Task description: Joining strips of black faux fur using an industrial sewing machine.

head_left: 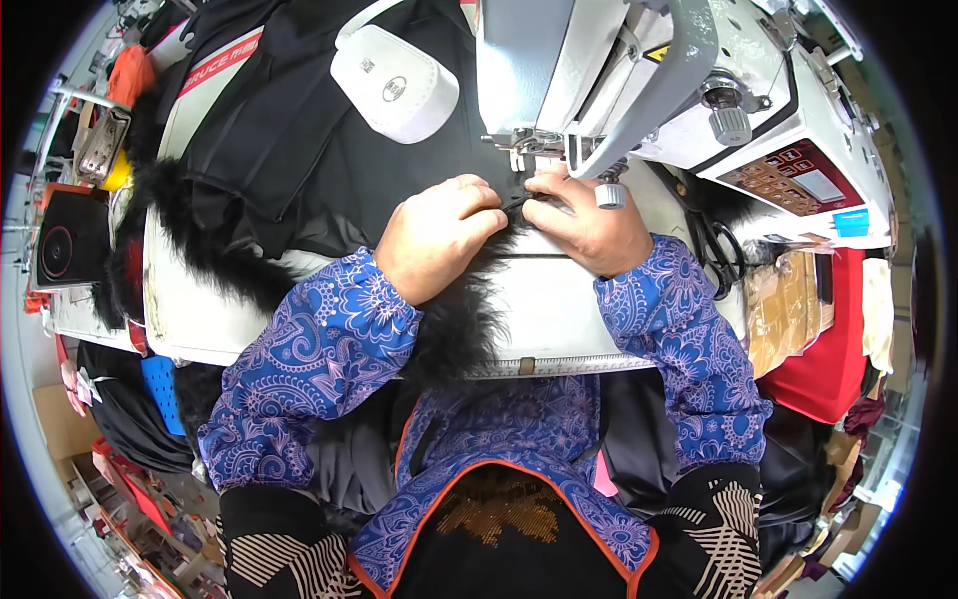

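Note:
My left hand [439,235] and my right hand [589,225] meet just in front of the presser foot [524,150] of a white sewing machine [699,90]. Both pinch a strip of black fur trim [454,329] and black fabric [299,140] between fingertips. The fur runs from the needle area down toward my lap and also curls away along the table's left side. Blue patterned sleeves cover both forearms. The needle itself is hidden behind the machine head.
A white sewing table [559,309] carries the work. Black scissors [714,250] lie to the right of my right hand. A white oval pad [394,85] rests on the black fabric at the back. Red and tan cloth piles [818,339] sit at right; clutter at left.

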Motion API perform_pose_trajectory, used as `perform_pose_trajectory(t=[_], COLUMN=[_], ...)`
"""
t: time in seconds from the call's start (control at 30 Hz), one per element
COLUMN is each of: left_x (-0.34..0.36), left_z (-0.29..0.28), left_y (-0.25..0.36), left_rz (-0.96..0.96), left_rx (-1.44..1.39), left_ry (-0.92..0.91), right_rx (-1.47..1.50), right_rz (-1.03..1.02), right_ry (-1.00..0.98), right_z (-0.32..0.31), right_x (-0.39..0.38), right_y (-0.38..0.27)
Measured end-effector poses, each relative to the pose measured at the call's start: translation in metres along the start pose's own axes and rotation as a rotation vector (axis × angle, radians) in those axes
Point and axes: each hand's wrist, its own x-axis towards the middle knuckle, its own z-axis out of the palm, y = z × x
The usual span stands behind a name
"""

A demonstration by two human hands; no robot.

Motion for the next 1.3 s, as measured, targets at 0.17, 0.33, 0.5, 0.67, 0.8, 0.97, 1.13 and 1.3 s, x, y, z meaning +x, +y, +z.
perform_pose_trajectory(t=[0.17, 0.33, 0.5, 0.67, 0.8, 0.97, 1.13, 1.3], left_x=[-0.004, -0.006, -0.004, -0.003, -0.003, 0.0, 0.002, 0.003], left_z=[0.0, -0.001, -0.002, -0.002, 0.0, -0.002, -0.002, 0.001], left_y=[0.001, 0.003, -0.001, -0.003, -0.005, -0.007, -0.006, -0.005], left_rz=[0.009, -0.048, -0.005, 0.017, 0.022, 0.038, 0.077, -0.024], left_rx=[0.013, 0.001, 0.045, 0.058, 0.046, 0.037, -0.017, -0.09], left_ry=[0.008, 0.021, 0.016, 0.016, 0.027, 0.027, 0.012, 0.037], right_rx=[-0.02, -0.001, 0.066, 0.026, 0.1, -0.037, 0.076, 0.11], right_rz=[0.029, 0.059, 0.004, 0.002, 0.064, -0.097, -0.065, -0.017], right_ry=[-0.012, -0.015, -0.009, -0.03, 0.028, -0.001, 0.005, -0.06], right_z=[0.004, 0.002, 0.001, 0.001, 0.007, 0.0, -0.004, -0.002], right_x=[-0.003, 0.005, 0.001, 0.003, 0.001, 0.002, 0.004, 0.004], right_y=[-0.002, -0.012, -0.003, -0.001, 0.001, 0.005, 0.004, 0.004])
